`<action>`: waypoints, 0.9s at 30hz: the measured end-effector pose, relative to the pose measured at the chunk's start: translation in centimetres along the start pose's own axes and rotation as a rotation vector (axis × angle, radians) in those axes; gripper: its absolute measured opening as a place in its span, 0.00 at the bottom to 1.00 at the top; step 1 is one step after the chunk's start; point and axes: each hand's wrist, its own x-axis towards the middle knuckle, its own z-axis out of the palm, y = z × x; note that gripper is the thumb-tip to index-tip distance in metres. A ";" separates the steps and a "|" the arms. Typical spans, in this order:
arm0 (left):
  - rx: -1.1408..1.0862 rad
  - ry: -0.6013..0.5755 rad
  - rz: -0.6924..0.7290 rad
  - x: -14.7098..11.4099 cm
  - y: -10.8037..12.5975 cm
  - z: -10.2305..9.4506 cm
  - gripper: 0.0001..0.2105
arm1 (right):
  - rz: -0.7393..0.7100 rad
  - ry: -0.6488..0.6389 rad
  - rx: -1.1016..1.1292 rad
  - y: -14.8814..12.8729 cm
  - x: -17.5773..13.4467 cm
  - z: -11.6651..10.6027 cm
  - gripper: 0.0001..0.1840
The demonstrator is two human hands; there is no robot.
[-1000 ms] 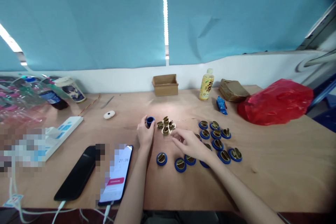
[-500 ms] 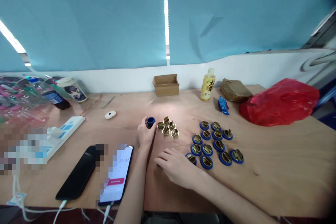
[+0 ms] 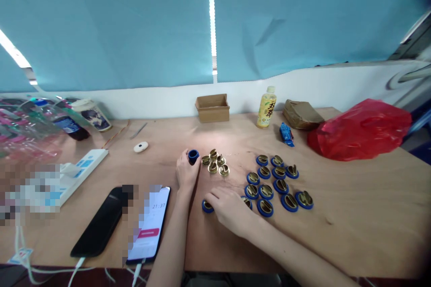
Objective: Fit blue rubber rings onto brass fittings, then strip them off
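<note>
Near the middle of the table my left hand [image 3: 186,171] is closed around a dark blue hollow ring-shaped piece [image 3: 193,155], its open end facing up. Just right of it lies a small group of loose brass fittings [image 3: 213,167], each with a raised bar. Closer to me, the bent fingers of my right hand [image 3: 229,208] rest on a brass fitting with a blue ring [image 3: 206,207], hiding its right part. To the right of this hand, several more blue-ringed brass fittings [image 3: 266,192] lie in loose rows; one is partly covered by the hand.
Two phones, one black [image 3: 101,224] and one lit [image 3: 151,219], lie left, by a power strip [image 3: 84,170]. At the back stand a cardboard box [image 3: 213,110] and a yellow drink bottle [image 3: 266,107]. A red plastic bag [image 3: 360,132] sits right, with plastic bottles [image 3: 27,130] far left.
My right hand has shifted slightly right and away from me, uncovering more of the blue-ringed brass fitting under its fingers. My left hand stays put with the blue ring-shaped piece.
</note>
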 end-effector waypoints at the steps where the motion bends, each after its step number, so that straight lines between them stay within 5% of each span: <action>1: 0.037 0.040 0.030 -0.1 0.3 -0.2 0.24 | 0.029 0.037 0.036 0.2 0.0 -0.2 0.12; 7: -0.034 0.209 0.206 -1.4 3.6 -2.0 0.17 | 0.253 0.403 0.215 2.1 0.4 -1.9 0.13; 14: -0.602 -0.303 0.067 -4.6 7.4 -1.0 0.11 | 0.492 0.627 0.226 4.6 0.5 -2.9 0.10; 21: -1.150 -0.596 -0.304 -5.5 8.6 -0.4 0.17 | 0.376 0.708 0.298 4.5 0.5 -2.4 0.13; 27: -1.276 -0.730 -0.411 -5.2 8.0 -0.5 0.18 | 0.342 0.672 0.190 4.3 0.3 -1.9 0.13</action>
